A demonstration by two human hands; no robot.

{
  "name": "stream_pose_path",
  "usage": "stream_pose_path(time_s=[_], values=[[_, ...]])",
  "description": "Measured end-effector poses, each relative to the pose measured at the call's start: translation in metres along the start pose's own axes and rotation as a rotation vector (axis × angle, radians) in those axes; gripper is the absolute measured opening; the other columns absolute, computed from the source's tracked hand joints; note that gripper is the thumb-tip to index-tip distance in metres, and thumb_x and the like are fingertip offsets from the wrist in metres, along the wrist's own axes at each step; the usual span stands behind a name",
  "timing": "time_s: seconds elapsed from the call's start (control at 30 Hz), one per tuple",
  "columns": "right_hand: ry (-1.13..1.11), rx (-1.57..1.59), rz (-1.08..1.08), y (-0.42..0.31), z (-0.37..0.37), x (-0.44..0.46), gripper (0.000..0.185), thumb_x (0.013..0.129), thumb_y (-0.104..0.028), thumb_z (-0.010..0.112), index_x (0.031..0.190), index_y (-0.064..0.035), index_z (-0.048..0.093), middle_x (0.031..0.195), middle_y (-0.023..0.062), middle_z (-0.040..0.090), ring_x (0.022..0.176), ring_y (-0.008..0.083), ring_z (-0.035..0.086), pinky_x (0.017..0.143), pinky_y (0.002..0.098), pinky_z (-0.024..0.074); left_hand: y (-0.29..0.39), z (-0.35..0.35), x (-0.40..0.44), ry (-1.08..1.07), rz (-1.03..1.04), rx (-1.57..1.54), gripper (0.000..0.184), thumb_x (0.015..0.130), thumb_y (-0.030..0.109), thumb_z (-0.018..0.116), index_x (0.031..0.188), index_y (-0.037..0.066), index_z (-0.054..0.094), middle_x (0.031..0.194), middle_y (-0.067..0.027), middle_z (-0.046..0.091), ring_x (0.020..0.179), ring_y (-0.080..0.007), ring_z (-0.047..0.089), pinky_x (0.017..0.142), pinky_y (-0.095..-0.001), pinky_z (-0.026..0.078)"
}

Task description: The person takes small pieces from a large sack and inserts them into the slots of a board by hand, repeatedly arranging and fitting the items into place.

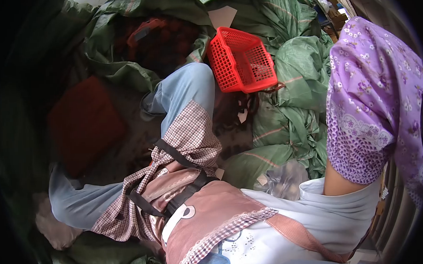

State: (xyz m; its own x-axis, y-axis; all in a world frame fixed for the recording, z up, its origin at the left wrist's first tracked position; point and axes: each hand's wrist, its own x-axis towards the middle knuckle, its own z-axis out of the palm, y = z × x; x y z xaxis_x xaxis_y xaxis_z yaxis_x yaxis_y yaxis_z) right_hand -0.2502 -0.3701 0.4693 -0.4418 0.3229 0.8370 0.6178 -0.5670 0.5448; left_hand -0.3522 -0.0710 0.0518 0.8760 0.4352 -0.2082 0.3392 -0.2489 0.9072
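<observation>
Neither of my hands shows. One arm in a purple flowered sleeve with a crocheted cuff rises at the right; its hand is out of sight. A pink apron with checked trim lies over my lap, with black straps across it. My knees in light blue trousers are bent and apart. Beyond the upper knee, an empty-looking red plastic basket rests tilted against green woven sacks.
An open green sack at the top holds dark reddish things, too dim to make out. A dark red flat block lies at the left. A clear plastic bag sits by my waist. A white card is above the basket.
</observation>
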Motion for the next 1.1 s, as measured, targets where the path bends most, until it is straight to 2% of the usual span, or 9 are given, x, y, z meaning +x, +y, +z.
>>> stream_pose_path(time_s=[0.43,0.63,0.8,0.9,1.0,1.1], values=[[0.034,0.014,0.124,0.002,-0.012,-0.005,0.013,0.083,-0.02,0.052,0.074,-0.0097,0.053,0.065,-0.0011,0.055,0.053,0.0065,0.05,0.049,0.0192,0.0422,0.009,-0.009,-0.007,0.05,0.156,-0.007,0.024,0.087,0.022,0.043,0.088,0.001,0.055,0.086,-0.0109,0.055,0.069,-0.0186,0.051,0.061,-0.0291,0.044],[0.067,0.05,0.275,0.009,-0.026,-0.007,0.013,0.083,-0.019,0.052,0.074,-0.0096,0.053,0.065,-0.001,0.055,0.053,0.0064,0.05,0.048,0.0187,0.0419,0.048,-0.024,-0.017,0.108,0.194,0.079,0.024,0.087,0.021,0.043,0.087,0.001,0.056,0.085,-0.0112,0.055,0.068,-0.0186,0.051,0.06,-0.0288,0.044],[0.088,0.097,0.332,0.011,-0.034,-0.011,0.013,0.083,-0.019,0.052,0.074,-0.0095,0.052,0.065,-0.0008,0.054,0.053,0.0063,0.049,0.048,0.0183,0.0417,0.091,-0.04,-0.023,0.169,0.511,0.134,0.025,0.087,0.021,0.043,0.087,0.0,0.056,0.084,-0.0114,0.056,0.067,-0.0186,0.051,0.06,-0.0285,0.044],[0.11,0.121,0.368,0.012,-0.038,-0.014,0.013,0.083,-0.019,0.052,0.074,-0.0094,0.052,0.065,-0.0008,0.054,0.053,0.0062,0.049,0.048,0.0181,0.0415,0.11,-0.054,-0.031,0.205,0.748,0.254,0.025,0.087,0.021,0.043,0.087,0.0,0.056,0.084,-0.0116,0.056,0.067,-0.0185,0.052,0.059,-0.0283,0.044],[0.128,0.14,0.404,0.017,-0.042,-0.017,0.013,0.083,-0.019,0.052,0.074,-0.0094,0.052,0.065,-0.0007,0.054,0.053,0.0061,0.049,0.048,0.0178,0.0414,0.122,-0.068,-0.035,0.245,0.898,0.381,0.025,0.087,0.021,0.043,0.086,-0.001,0.056,0.083,-0.0117,0.056,0.066,-0.0185,0.052,0.059,-0.0282,0.044],[0.124,0.145,0.438,0.019,-0.046,-0.022,0.013,0.083,-0.018,0.052,0.074,-0.0093,0.052,0.065,-0.0006,0.054,0.053,0.0061,0.049,0.048,0.0176,0.0412,0.128,-0.115,-0.025,0.428,0.984,0.543,0.026,0.087,0.021,0.043,0.086,-0.001,0.056,0.083,-0.0119,0.056,0.066,-0.0185,0.052,0.059,-0.028,0.044]])
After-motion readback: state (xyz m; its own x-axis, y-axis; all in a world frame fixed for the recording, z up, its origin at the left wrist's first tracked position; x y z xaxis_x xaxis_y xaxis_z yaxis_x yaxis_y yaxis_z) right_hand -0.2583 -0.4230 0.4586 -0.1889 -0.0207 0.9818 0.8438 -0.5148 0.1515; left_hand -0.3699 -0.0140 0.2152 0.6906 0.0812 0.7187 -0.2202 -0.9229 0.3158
